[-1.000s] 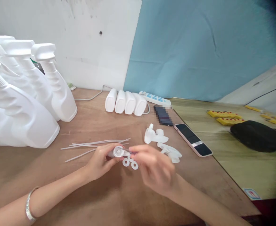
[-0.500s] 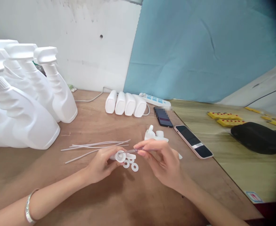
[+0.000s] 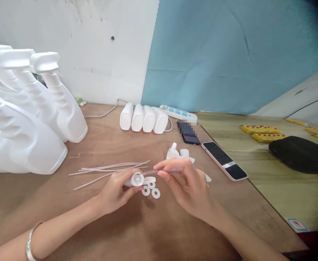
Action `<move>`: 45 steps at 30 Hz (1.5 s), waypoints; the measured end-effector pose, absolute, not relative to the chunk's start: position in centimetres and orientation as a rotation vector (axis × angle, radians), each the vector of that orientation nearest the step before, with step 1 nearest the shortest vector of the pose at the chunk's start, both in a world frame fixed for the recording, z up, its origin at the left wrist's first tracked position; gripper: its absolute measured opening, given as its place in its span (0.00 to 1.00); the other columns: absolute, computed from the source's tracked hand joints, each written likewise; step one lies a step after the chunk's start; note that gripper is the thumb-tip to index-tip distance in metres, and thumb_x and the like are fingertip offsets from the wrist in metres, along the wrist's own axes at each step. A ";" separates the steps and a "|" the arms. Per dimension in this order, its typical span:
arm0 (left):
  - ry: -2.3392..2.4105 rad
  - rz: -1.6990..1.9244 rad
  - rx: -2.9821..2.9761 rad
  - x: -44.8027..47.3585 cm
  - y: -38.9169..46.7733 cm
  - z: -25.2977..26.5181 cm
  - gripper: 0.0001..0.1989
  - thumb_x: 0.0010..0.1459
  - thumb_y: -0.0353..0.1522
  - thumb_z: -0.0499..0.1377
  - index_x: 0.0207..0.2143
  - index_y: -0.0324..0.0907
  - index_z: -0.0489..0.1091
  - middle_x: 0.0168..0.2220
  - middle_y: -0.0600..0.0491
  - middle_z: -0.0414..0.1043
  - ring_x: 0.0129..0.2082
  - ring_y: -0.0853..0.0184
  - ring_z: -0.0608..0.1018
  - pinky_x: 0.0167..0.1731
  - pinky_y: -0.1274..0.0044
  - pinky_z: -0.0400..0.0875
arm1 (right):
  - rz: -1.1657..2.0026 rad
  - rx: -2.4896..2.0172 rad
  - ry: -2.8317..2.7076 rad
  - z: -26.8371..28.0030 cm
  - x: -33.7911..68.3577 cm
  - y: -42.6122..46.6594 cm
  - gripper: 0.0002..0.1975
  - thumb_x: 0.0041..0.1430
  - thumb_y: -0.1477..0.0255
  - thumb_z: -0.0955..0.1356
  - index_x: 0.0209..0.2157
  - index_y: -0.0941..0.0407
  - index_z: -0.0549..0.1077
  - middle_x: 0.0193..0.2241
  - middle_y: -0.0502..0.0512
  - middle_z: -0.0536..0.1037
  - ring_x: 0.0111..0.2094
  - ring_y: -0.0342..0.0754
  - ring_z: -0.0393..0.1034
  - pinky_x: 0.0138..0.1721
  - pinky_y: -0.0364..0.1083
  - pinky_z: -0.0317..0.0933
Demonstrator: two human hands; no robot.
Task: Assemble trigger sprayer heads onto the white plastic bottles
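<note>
My left hand [image 3: 115,192] is closed around a white plastic sprayer head [image 3: 137,179], whose round open collar faces me. Between the thumb and fingers of my right hand [image 3: 187,186] is a slim tool [image 3: 149,172] with a thin shaft and a pinkish see-through handle; its exact kind is unclear. The shaft's tip reaches the collar's upper right rim. Several flat white ring washers [image 3: 155,193] lie just below and between my hands, with a white ring-shaped part [image 3: 149,180] above them. Past my right hand, white sprayer parts [image 3: 175,151] are partly covered by it.
Several thin white tubes [image 3: 104,169] lie beyond my left hand. White spray bottles [image 3: 50,145] crowd the left side. At the back are white plastic pieces [image 3: 143,119] in a row, a power strip [image 3: 179,113] and a dark phone [image 3: 188,134]. Another phone [image 3: 224,161] lies right.
The view has shifted slightly. Both hands keep nearly the same pose, and the sprayer head's collar is turned a little. The tool's tip stays close to the collar's rim.
</note>
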State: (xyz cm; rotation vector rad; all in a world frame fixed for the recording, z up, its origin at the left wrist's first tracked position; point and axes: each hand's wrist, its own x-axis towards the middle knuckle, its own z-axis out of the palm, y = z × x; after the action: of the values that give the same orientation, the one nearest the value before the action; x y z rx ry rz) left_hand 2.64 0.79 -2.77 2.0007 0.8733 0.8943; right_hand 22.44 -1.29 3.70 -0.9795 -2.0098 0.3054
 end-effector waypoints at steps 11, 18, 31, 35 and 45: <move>0.765 0.967 2.079 2.6 0.9 -2.6 0.11 0.56 0.26 0.54 0.42 0.41 0.64 0.36 0.51 0.73 0.33 0.69 0.74 0.34 0.79 0.68 | 0.378 -0.690 -2.095 3.4 23.4 -1.0 0.13 0.55 0.85 0.62 0.37 0.54 0.62 0.38 0.56 0.74 0.38 0.44 0.72 0.34 0.43 0.69; 0.799 0.994 2.083 2.7 0.8 -2.8 0.10 0.56 0.28 0.55 0.42 0.40 0.64 0.36 0.50 0.73 0.34 0.69 0.75 0.35 0.79 0.69 | -0.124 -0.485 -2.254 3.8 22.7 -1.5 0.10 0.52 0.86 0.64 0.32 0.56 0.65 0.34 0.60 0.75 0.37 0.47 0.73 0.35 0.44 0.72; 0.812 0.953 2.096 2.5 0.7 -3.0 0.11 0.55 0.30 0.57 0.42 0.42 0.64 0.34 0.53 0.73 0.31 0.71 0.74 0.32 0.80 0.67 | 0.514 -0.914 -1.959 3.3 23.5 -1.1 0.09 0.57 0.81 0.63 0.36 0.53 0.65 0.35 0.52 0.75 0.35 0.42 0.72 0.31 0.41 0.70; 0.763 0.964 2.118 2.5 0.7 -3.0 0.12 0.56 0.27 0.56 0.43 0.42 0.63 0.34 0.53 0.73 0.32 0.71 0.74 0.34 0.80 0.68 | 0.653 -1.003 -1.825 4.1 23.5 -0.8 0.06 0.57 0.79 0.65 0.33 0.52 0.65 0.32 0.49 0.75 0.32 0.41 0.73 0.30 0.39 0.69; 0.687 0.987 2.191 2.7 0.8 -2.9 0.11 0.56 0.27 0.55 0.43 0.41 0.63 0.37 0.50 0.73 0.35 0.69 0.75 0.36 0.79 0.70 | 0.425 -0.767 -1.994 3.0 23.8 -1.3 0.14 0.54 0.86 0.63 0.38 0.53 0.65 0.34 0.54 0.76 0.36 0.45 0.72 0.29 0.43 0.68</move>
State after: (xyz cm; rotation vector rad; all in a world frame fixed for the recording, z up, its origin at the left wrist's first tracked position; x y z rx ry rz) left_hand 2.67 0.81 -2.94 2.1912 0.6865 0.9875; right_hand 23.78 -1.33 2.95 -0.7665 -1.9937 0.4253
